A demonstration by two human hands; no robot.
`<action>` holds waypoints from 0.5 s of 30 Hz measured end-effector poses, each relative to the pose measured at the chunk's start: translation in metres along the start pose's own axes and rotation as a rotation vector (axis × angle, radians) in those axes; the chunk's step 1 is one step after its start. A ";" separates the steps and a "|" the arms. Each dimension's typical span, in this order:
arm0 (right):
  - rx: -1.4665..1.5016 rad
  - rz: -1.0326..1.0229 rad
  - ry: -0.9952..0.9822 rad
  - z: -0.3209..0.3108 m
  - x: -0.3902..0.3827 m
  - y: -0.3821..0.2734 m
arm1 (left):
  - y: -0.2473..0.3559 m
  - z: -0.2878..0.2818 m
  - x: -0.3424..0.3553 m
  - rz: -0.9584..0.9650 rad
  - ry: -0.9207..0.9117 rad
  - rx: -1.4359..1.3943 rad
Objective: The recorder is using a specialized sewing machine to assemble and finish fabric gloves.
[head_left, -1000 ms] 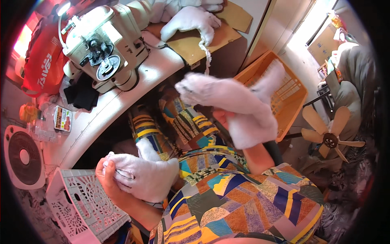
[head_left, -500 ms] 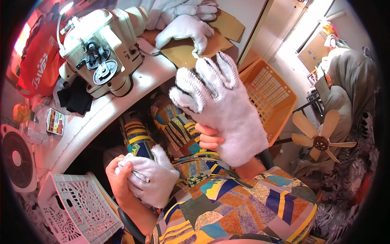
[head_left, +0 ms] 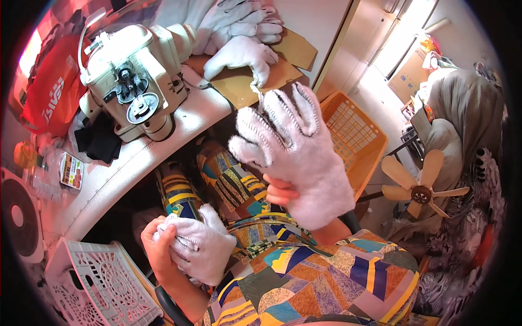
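A white fleece glove (head_left: 315, 174) stands upright in my right hand (head_left: 279, 190), its fingers spread and dark stitching along the finger seams. My right fingers curl round the glove's left edge near the cuff, while the palm is hidden behind it. Lower on the left, my left hand (head_left: 156, 244) grips a second white glove (head_left: 206, 250) by its bunched finger end, thumb on top. That glove lies partly folded above my lap. A white sewing machine (head_left: 130, 81) with a round metal disc stands on the curved white table (head_left: 122, 174) at the upper left.
More white gloves (head_left: 239, 54) lie on brown cardboard (head_left: 288, 79) at the back. An orange basket (head_left: 359, 141) stands right of the raised glove, and a fan (head_left: 421, 193) farther right. At lower left are a white plastic basket (head_left: 109, 282) and a round-grilled fan (head_left: 19, 212).
The view has shifted slightly, so the surroundings sit a little differently. Both hands keep hold of their gloves, and the raised glove appears slightly lower.
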State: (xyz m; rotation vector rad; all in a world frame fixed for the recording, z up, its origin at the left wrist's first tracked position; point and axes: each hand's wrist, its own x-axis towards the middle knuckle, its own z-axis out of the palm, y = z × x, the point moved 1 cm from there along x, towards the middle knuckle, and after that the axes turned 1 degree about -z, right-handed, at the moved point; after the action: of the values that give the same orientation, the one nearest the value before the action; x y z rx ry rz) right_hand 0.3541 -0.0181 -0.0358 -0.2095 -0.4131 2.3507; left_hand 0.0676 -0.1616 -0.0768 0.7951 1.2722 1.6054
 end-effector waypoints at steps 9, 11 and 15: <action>-0.358 -0.916 0.462 -0.070 0.011 -0.084 | -0.002 0.000 0.002 0.002 0.011 -0.012; -0.018 -1.076 0.546 -0.130 -0.001 -0.085 | -0.005 0.006 0.004 -0.004 0.022 -0.018; -0.147 -0.742 1.084 -0.142 0.021 -0.010 | -0.008 0.001 0.011 0.005 -0.042 0.020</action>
State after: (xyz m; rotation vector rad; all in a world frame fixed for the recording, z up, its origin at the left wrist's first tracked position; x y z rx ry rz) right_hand 0.3828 0.0368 -0.1662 -1.1097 -0.0759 1.2221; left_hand 0.0663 -0.1503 -0.0844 0.8406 1.2595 1.5739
